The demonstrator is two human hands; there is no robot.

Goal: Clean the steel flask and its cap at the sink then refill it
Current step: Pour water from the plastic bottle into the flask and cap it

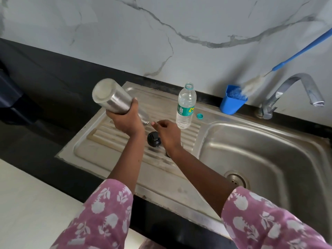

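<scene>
The left hand (128,121) grips the flask (109,97), tilted mouth-down; the right hand (168,132), loosely curled and empty, hovers over the cap (153,139). If wet, the flask may slip from that grip onto the open bottle (186,106) beyond.

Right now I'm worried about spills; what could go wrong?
1. The bottle stands uncapped beside the right hand; a bump could tip it.
2. The left hand holds the flask tilted mouth-down over the drainboard, so any water left may run there, not into the basin.
3. The teal cap lies loose near the basin and could get swept in.
</scene>
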